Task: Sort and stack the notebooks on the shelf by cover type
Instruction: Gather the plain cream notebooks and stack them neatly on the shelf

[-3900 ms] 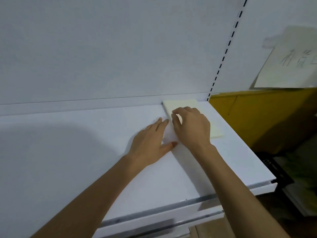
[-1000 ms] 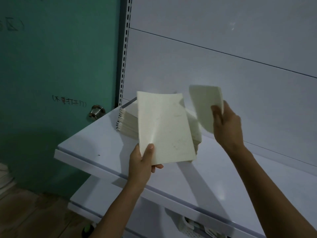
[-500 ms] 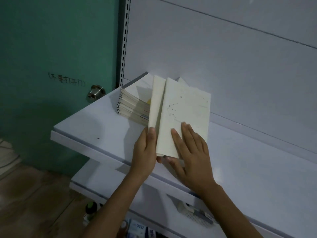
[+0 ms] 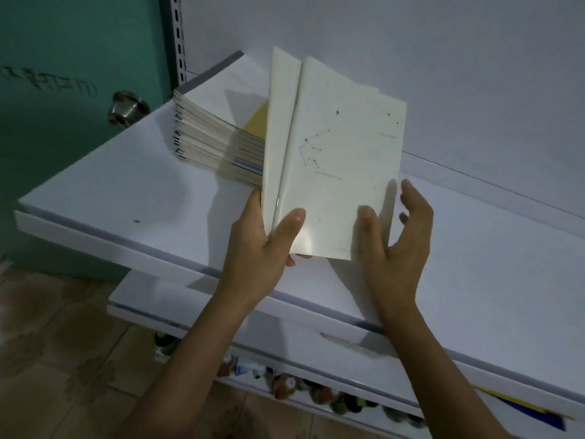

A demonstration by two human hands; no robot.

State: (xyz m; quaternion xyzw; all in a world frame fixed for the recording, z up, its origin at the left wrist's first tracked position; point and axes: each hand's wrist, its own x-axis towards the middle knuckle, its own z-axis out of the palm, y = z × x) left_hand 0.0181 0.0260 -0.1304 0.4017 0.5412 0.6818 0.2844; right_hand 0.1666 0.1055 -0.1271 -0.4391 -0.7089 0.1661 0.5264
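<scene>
Two bare forearms, left forearm [image 4: 196, 353] at near left, right forearm [image 4: 437, 359] at near right, both uncovered to the near edge, slender wrists, bare left hand [image 4: 262, 245], bare right hand [image 4: 399, 245], short rounded thumbnails [image 4: 297, 218], plain and trimmed close.

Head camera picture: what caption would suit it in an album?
Left hand grips two pale notebooks over a white shelf, right hand open beside them, a notebook stack behind.

Glossy paper notebooks [image 4: 345, 160], smooth shelf [image 4: 126, 198]
</scene>
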